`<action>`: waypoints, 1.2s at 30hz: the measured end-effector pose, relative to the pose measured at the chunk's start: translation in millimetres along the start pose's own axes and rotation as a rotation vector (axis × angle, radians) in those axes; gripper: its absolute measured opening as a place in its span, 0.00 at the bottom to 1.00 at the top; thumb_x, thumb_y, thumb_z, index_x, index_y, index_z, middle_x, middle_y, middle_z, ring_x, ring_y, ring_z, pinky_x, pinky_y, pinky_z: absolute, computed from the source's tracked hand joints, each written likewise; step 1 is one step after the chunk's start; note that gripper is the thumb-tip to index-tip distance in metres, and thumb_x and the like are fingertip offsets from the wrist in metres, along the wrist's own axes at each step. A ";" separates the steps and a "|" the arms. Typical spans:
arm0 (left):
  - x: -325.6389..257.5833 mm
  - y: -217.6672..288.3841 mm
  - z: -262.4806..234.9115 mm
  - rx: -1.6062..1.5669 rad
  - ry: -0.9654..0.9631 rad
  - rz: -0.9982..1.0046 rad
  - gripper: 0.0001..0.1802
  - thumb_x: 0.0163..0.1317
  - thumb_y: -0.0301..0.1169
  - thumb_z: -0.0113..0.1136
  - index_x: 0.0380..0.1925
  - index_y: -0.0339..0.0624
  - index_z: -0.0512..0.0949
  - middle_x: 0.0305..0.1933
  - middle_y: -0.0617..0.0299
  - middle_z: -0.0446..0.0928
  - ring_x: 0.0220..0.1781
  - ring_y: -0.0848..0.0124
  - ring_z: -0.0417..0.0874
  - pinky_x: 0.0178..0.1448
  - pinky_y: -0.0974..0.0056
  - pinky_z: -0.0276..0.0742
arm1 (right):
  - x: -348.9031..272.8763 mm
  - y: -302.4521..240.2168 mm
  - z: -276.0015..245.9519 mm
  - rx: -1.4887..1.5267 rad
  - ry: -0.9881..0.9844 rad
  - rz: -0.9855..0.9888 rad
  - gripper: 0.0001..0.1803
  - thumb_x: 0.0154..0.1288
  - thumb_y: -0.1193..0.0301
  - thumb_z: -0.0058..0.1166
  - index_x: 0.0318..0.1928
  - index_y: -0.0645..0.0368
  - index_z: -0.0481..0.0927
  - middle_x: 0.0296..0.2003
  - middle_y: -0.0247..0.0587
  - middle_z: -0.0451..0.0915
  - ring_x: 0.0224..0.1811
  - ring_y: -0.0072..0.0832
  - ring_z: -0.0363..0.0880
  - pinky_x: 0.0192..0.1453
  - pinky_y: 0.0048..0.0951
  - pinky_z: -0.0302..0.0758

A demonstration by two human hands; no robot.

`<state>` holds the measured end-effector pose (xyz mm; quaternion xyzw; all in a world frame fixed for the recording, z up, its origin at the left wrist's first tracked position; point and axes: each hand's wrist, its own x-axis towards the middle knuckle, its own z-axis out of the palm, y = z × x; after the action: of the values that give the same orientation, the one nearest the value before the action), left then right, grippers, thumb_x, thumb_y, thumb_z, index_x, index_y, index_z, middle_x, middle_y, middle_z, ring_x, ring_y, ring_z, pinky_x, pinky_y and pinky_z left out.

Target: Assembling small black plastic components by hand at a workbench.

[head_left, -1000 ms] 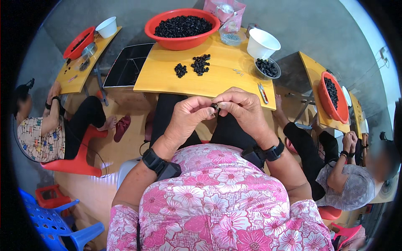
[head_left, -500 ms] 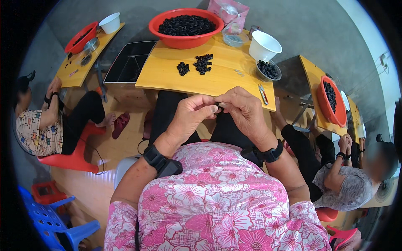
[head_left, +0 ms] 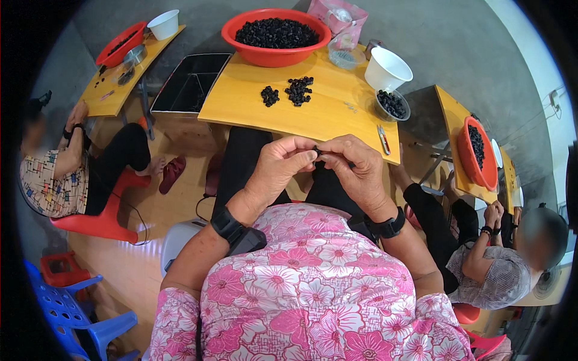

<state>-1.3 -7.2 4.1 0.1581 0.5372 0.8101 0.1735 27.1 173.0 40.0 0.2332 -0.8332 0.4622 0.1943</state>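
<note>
My left hand (head_left: 280, 168) and my right hand (head_left: 355, 167) meet above my lap, just in front of the yellow table (head_left: 241, 108). Both pinch one small dark fruit (head_left: 317, 150) between their fingertips. Two small heaps of the same dark fruits (head_left: 292, 91) lie on the table beyond my hands. A big red basin (head_left: 232, 36) full of dark fruits stands at the table's far edge. A small clear bowl (head_left: 392, 103) with dark pieces sits at the right, beside a white bowl (head_left: 387, 69).
A small knife (head_left: 383, 139) lies near the table's right front corner. A dark metal tray (head_left: 189, 81) sits left of the table. One person sits at the left by another yellow table (head_left: 114, 90), another at the right by a third table with a red basin (head_left: 475, 153). Blue stools (head_left: 66, 307) stand at lower left.
My hands have stayed together on the small dark fruit, fingers shifting slightly. The view has tilted a little; nothing on the table has moved.
</note>
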 end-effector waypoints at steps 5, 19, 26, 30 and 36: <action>-1.1 -1.0 -5.1 0.012 0.013 0.005 0.10 0.66 0.27 0.58 0.45 0.37 0.78 0.39 0.68 0.79 0.37 0.82 0.77 0.39 0.78 0.72 | 4.4 -4.0 6.5 0.004 0.045 0.074 0.12 0.51 0.80 0.64 0.39 0.56 0.83 0.31 0.40 0.81 0.32 0.33 0.80 0.37 0.27 0.75; 6.4 -25.6 -37.0 -0.030 0.100 -0.115 0.09 0.65 0.26 0.57 0.44 0.35 0.79 0.36 0.65 0.80 0.34 0.81 0.77 0.42 0.74 0.75 | 30.2 44.1 26.8 0.250 -0.239 0.276 0.06 0.54 0.80 0.62 0.34 0.61 0.83 0.31 0.40 0.80 0.31 0.27 0.79 0.36 0.24 0.73; 15.5 -60.5 -59.7 -0.025 0.129 -0.190 0.06 0.66 0.26 0.57 0.41 0.37 0.78 0.35 0.68 0.79 0.36 0.82 0.77 0.43 0.74 0.74 | 54.7 124.1 34.9 0.002 -0.069 0.426 0.09 0.55 0.77 0.62 0.39 0.61 0.84 0.33 0.42 0.82 0.32 0.32 0.80 0.38 0.29 0.76; 21.0 -68.3 -63.8 -0.083 0.097 -0.233 0.06 0.64 0.24 0.57 0.40 0.37 0.79 0.37 0.67 0.79 0.38 0.81 0.77 0.45 0.74 0.73 | 81.1 167.1 31.8 -0.174 -0.012 0.388 0.12 0.55 0.77 0.60 0.41 0.61 0.84 0.34 0.45 0.82 0.32 0.37 0.80 0.40 0.33 0.77; 29.5 -67.2 -67.4 -0.157 0.084 -0.304 0.07 0.63 0.22 0.56 0.40 0.38 0.79 0.39 0.70 0.79 0.39 0.83 0.76 0.47 0.75 0.71 | 110.0 199.6 39.9 -0.261 -0.061 0.263 0.13 0.53 0.80 0.58 0.41 0.56 0.85 0.32 0.44 0.79 0.35 0.39 0.79 0.42 0.35 0.76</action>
<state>-49.9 -24.5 -81.2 0.0269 0.4970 0.8198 0.2832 -180.4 208.3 -56.2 0.1090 -0.9149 0.3643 0.1354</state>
